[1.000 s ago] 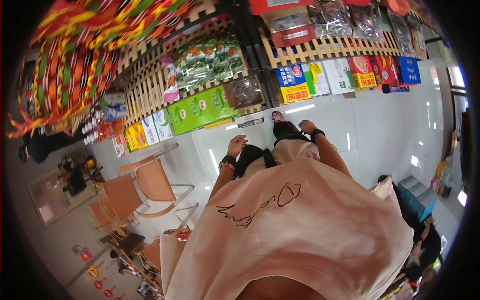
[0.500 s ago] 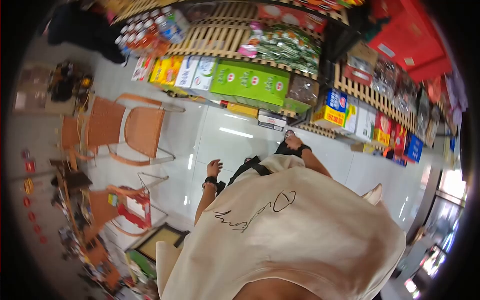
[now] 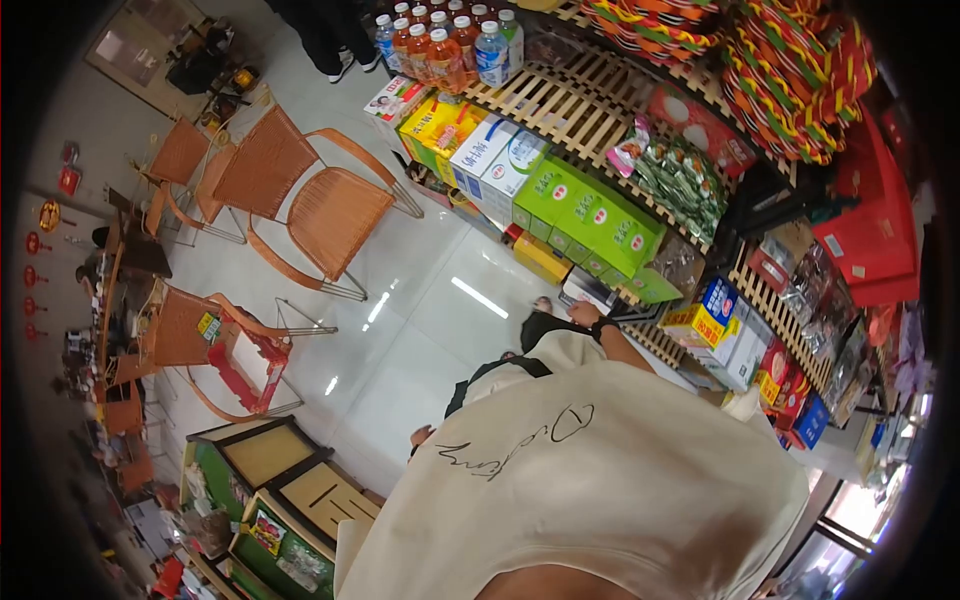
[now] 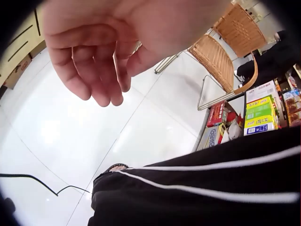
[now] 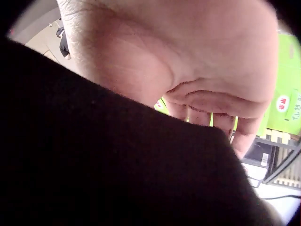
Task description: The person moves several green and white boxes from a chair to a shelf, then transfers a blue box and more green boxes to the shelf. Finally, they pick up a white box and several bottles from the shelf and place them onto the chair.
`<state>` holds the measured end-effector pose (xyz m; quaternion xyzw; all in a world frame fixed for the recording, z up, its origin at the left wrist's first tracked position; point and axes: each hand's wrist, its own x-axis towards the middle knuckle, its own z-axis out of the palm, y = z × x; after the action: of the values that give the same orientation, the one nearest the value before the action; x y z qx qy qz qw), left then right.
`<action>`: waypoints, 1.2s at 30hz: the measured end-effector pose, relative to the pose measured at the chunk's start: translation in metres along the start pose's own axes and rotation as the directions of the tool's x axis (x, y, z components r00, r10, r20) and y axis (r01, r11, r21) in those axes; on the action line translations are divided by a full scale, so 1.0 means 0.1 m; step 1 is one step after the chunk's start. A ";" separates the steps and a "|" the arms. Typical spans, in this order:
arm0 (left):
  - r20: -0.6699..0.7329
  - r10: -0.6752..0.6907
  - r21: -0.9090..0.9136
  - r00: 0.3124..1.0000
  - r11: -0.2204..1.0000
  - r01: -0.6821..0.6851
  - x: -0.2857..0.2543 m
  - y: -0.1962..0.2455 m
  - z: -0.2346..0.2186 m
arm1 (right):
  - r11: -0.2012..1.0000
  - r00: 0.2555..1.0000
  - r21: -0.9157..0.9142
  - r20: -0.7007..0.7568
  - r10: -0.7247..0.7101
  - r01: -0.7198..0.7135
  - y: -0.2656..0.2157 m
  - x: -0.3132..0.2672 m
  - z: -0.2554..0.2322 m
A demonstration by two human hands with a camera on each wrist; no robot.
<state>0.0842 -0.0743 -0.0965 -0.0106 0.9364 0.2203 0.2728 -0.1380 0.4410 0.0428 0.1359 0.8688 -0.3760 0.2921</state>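
Note:
My left hand (image 4: 99, 56) hangs loosely beside my black trouser leg (image 4: 197, 188), its fingers slightly bent and nothing in them. The head view shows just a small part of that hand at the edge of my pale shirt (image 3: 600, 460). On the other side, my right hand (image 3: 584, 313) hangs low near the front of the shelf. In the right wrist view its palm and relaxed fingers (image 5: 247, 134) hold nothing; dark cloth covers part of them. Green cartons (image 5: 284, 84) show behind this hand.
Slatted shelves (image 3: 560, 110) carry bottles (image 3: 440, 60), green cartons (image 3: 590, 215) and bagged goods (image 3: 680, 185). Woven chairs (image 3: 335, 220) stand on the glossy tiled floor (image 3: 420, 300) to the left. A wooden display case (image 3: 270, 450) is at lower left. Another person's legs (image 3: 325, 40) show at the top.
My view has turned left and moved along the shelves; chairs and the display case show more fully. The left hand has swung back toward my body, mostly behind the shirt. Both hands stay without anything.

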 end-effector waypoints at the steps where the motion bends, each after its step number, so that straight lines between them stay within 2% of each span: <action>1: 0.024 -0.050 -0.028 0.998 0.998 0.051 0.01 0.15 -0.02 | 0.999 1.000 0.045 0.008 0.022 -0.023 -0.03 0.02 0.00; 3: 0.051 -0.173 -0.292 0.984 0.939 0.180 0.13 0.39 -0.14 | 0.993 0.999 0.118 0.028 0.019 -0.022 -0.09 0.11 -0.04; 4: 0.074 -0.234 -0.436 0.969 0.867 0.242 0.23 0.54 -0.25 | 0.984 0.994 0.150 0.059 0.093 -0.101 -0.09 0.15 -0.07; 6: 0.108 -0.290 -0.639 0.951 0.713 0.290 0.50 0.86 -0.55 | 0.966 0.986 0.199 0.079 0.149 -0.162 -0.13 0.19 -0.14; 8: 0.129 -0.315 -0.746 0.940 0.594 0.301 0.82 1.16 -0.86 | 0.961 0.977 0.204 0.147 0.157 -0.185 -0.07 0.35 -0.21; 10: 0.136 -0.336 -0.769 0.932 0.557 0.314 1.17 1.38 -1.17 | 0.918 0.933 0.190 0.164 0.319 -0.347 -0.19 0.50 -0.34; 12: 0.150 -0.348 -0.777 0.925 0.537 0.328 1.52 1.54 -1.49 | 0.955 0.938 0.080 0.228 0.262 -0.286 -0.10 0.83 -0.39; 13: 0.145 -0.350 -0.776 0.926 0.540 0.326 1.68 1.63 -1.69 | 0.968 0.961 0.101 0.179 0.212 -0.232 -0.02 1.04 -0.37; 14: 0.197 -0.358 -0.778 0.913 0.509 0.368 1.82 1.72 -1.89 | 0.977 0.978 0.119 0.128 0.163 -0.178 0.00 1.20 -0.36; 15: 0.252 -0.366 -0.777 0.896 0.476 0.412 1.98 1.79 -2.04 | 0.976 0.978 0.122 0.131 0.162 -0.178 -0.15 1.26 -0.44; 17: 0.217 -0.342 -0.776 0.914 0.508 0.374 2.33 1.80 -2.21 | 0.910 0.972 0.342 0.106 0.209 -0.233 -0.53 1.29 -0.66; 20: 0.144 -0.309 -0.790 0.940 0.537 0.297 2.68 1.96 -2.51 | 0.915 0.977 0.342 0.097 0.191 -0.213 -0.64 1.63 -0.72; 21: 0.159 -0.313 -0.814 0.936 0.495 0.304 2.76 2.05 -2.62 | 0.910 0.980 0.365 0.093 0.174 -0.197 -0.70 1.73 -0.73; 24: 0.109 -0.292 -0.863 0.950 0.446 0.236 2.93 2.20 -2.79 | 0.948 0.977 0.246 0.130 0.171 -0.199 -0.81 1.99 -0.76; 26: 0.122 -0.304 -0.850 0.945 0.459 0.258 2.95 2.19 -2.82 | 0.949 0.973 0.237 0.150 0.177 -0.209 -0.85 2.12 -0.74; 28: 0.135 -0.338 -0.830 0.932 0.476 0.292 2.96 2.11 -2.81 | 0.948 0.969 0.231 0.162 0.185 -0.219 -0.94 2.15 -0.73; 30: 0.166 -0.351 -0.869 0.922 0.391 0.305 2.98 1.85 -2.70 | 0.948 0.967 0.227 0.178 0.184 -0.222 -1.08 2.17 -0.76; 31: 0.194 -0.387 -0.839 0.901 0.411 0.357 2.97 1.73 -2.70 | 0.948 0.965 0.215 0.170 0.198 -0.233 -1.13 2.18 -0.76; 32: 0.228 -0.411 -0.864 0.883 0.332 0.378 2.98 1.59 -2.67 | 0.948 0.964 0.211 0.170 0.206 -0.240 -1.12 2.21 -0.75; 34: 0.397 -0.559 -0.841 0.728 0.096 0.533 2.95 1.70 -2.99 | 0.947 0.956 0.186 0.180 0.230 -0.263 -1.15 2.27 -0.75; 36: 0.406 -0.582 -0.821 0.704 0.107 0.561 3.10 1.56 -3.10 | 0.926 0.940 0.198 0.184 0.288 -0.322 -1.24 2.27 -0.78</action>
<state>-0.3586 -0.0323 0.0410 -0.5191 0.5746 0.5709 0.2728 -0.4060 0.4173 0.0178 0.2731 0.7640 -0.4310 0.3948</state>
